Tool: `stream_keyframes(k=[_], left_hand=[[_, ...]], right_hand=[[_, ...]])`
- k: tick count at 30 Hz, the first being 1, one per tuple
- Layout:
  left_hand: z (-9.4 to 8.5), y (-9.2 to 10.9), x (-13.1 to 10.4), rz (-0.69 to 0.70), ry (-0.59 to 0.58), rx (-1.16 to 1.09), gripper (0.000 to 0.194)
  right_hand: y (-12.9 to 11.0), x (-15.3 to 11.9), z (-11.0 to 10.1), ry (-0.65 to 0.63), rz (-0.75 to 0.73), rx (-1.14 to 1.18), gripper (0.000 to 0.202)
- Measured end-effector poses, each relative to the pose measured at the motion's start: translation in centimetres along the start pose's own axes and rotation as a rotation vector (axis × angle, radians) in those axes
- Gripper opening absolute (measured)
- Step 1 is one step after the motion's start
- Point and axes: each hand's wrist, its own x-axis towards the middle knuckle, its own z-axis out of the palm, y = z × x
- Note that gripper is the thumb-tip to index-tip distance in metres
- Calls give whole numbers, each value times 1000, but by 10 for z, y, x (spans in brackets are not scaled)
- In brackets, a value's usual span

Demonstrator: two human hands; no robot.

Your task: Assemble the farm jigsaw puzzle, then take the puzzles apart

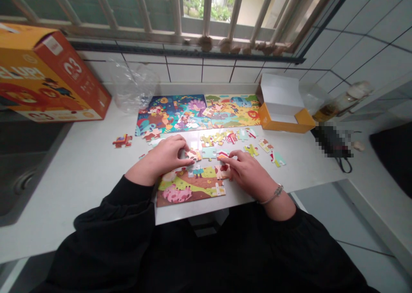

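Note:
My left hand pinches a brown-and-white puzzle piece between thumb and fingers, just above the partly joined puzzle. That puzzle shows a pink spotted pig on brown and green ground. My right hand has its fingertips closed on a puzzle piece with a red roof shape. Between the two hands lies a pale blue puzzle piece. Loose green pieces sit beyond it. A brown-and-white piece joins the puzzle's upper right, partly behind my right fingers.
Two finished-looking picture puzzles, one dark blue and one yellow, lie at the back. An opened yellow box stands right of them. Crumpled clear plastic and a large orange box are left, near a sink.

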Motion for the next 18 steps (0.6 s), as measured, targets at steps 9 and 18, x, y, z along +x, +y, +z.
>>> stream_keyframes(k=[9,18], left_hand=[[-2,3,0,-16,2,-7,31],[1,-1,0,-6,6,3,33]], right_hand=[[7,-7,-4,108,-79,56,30],[0,-23,0,108,-78,98,24]])
